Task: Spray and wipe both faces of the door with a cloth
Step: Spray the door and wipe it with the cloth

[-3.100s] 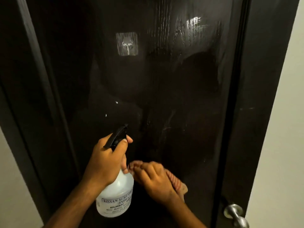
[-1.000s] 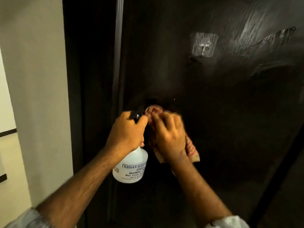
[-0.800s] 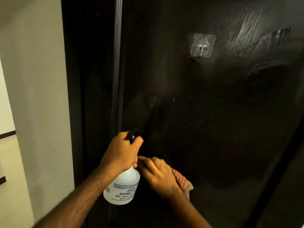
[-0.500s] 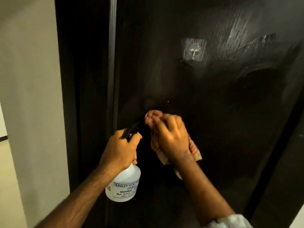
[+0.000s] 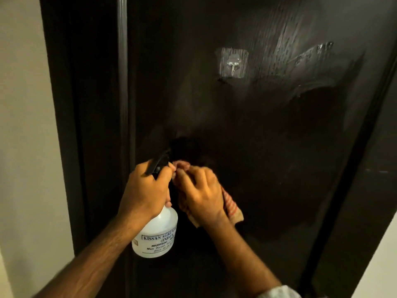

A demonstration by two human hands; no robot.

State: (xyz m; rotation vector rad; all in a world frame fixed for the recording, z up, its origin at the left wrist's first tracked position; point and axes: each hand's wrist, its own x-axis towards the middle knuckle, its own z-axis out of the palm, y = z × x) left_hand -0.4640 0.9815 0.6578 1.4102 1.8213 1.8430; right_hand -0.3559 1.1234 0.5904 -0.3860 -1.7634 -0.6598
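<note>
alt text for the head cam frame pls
A right hand presses a red-striped cloth flat against a dark door, while the left hand grips a white spray bottle beside it. A clear adhesive hook sits higher up.

The door before me is dark brown, wood-grained and upright, with pale wet streaks toward two o'clock. My cloth, tan with red stripes, lies crumpled flat against its face at about six o'clock, below centre. At eight o'clock of the cloth, just beside it, hangs my spray bottle: translucent white, printed label, black trigger head.
</note>
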